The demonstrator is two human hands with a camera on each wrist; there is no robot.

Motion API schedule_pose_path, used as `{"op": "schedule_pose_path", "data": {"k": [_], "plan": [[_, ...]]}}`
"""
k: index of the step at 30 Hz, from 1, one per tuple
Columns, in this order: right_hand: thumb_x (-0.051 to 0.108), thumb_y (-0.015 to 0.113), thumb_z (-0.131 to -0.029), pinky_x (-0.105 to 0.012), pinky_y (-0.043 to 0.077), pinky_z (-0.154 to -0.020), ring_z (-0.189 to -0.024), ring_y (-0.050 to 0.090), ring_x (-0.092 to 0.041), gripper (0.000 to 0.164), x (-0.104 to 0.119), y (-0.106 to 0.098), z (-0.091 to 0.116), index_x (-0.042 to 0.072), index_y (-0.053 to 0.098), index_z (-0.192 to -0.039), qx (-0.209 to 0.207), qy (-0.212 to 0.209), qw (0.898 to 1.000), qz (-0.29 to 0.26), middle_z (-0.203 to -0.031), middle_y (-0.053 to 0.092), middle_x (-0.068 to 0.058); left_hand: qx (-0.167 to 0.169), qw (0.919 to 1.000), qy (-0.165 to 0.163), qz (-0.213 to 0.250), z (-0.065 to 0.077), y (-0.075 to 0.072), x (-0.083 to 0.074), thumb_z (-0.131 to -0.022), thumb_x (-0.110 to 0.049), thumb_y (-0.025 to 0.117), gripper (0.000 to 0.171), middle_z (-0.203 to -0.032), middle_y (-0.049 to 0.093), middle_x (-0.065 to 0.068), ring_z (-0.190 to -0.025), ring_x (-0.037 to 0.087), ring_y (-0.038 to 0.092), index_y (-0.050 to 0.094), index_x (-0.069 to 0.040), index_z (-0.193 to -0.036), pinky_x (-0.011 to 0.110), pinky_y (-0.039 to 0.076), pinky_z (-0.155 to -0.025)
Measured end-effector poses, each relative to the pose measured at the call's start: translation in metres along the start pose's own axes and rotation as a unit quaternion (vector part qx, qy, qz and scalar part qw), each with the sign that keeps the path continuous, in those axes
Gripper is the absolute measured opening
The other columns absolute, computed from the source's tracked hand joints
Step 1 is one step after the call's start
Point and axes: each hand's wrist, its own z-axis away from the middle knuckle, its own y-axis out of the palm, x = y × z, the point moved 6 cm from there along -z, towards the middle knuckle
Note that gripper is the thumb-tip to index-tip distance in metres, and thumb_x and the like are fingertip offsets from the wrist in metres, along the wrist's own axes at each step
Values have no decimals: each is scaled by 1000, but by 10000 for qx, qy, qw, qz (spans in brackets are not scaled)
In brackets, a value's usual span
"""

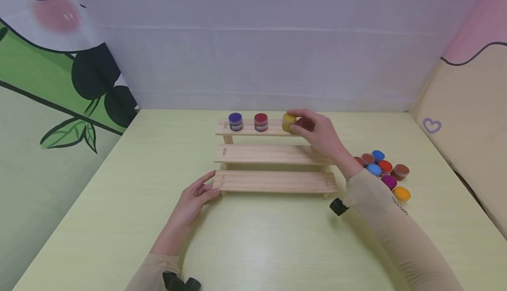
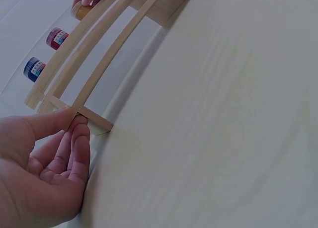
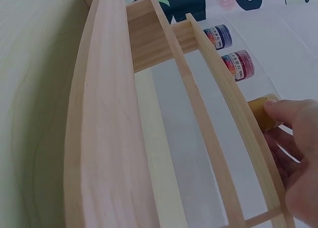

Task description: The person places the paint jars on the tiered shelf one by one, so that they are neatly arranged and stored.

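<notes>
A three-tiered wooden rack stands on the table. On its top tier, a purple paint jar sits at the left and a red paint jar beside it. Farther right on that tier, my right hand pinches a yellow paint jar between thumb and fingers; the right wrist view shows the yellow jar upright at the tier's edge. My left hand grips the left end of the lowest tier, thumb at the front, as the left wrist view shows the hand there too.
Right of the rack, several paint jars stand in a cluster, among them an orange jar, a magenta jar and a brown jar. My right forearm passes close by them. A pale cloth wall rises behind the table.
</notes>
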Motion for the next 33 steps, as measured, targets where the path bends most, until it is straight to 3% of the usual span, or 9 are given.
{"op": "schedule_pose_path", "data": {"k": [6,14,19,33], "plan": [[19,67,-94,-20,52,-83,-100,66,-19,44,1,-2,0,21,58,-137,137,-65,9998,110,-117,67,-7,43,10000,24,34,-1,1,0,-95,-16,65,59,-91,66,-13,-91,3,60,44,-21,-150,20,45,-85],[17,68,-94,-45,51,-101,-117,61,-24,54,10,-9,2,22,50,-144,225,-60,9997,99,-139,58,-7,24,10000,-8,-25,-3,-1,1,-95,-17,66,58,-93,67,-13,-91,3,61,44,-22,-149,21,45,-85],[21,69,-93,-45,48,-103,-125,55,-26,60,14,-15,7,23,44,-148,206,59,9997,142,-144,53,-9,1,9999,-4,-150,-2,-2,1,-95,-19,66,58,-93,66,-12,-93,4,60,44,-23,-149,23,43,-88],[26,68,-94,-44,49,-101,-122,55,-25,64,20,-40,30,29,39,-151,-77,-180,9984,534,-142,54,-3,23,9999,-10,-165,-2,-2,-1,-94,-20,67,59,-92,66,-12,-93,3,59,44,-22,-149,24,42,-89]]}}
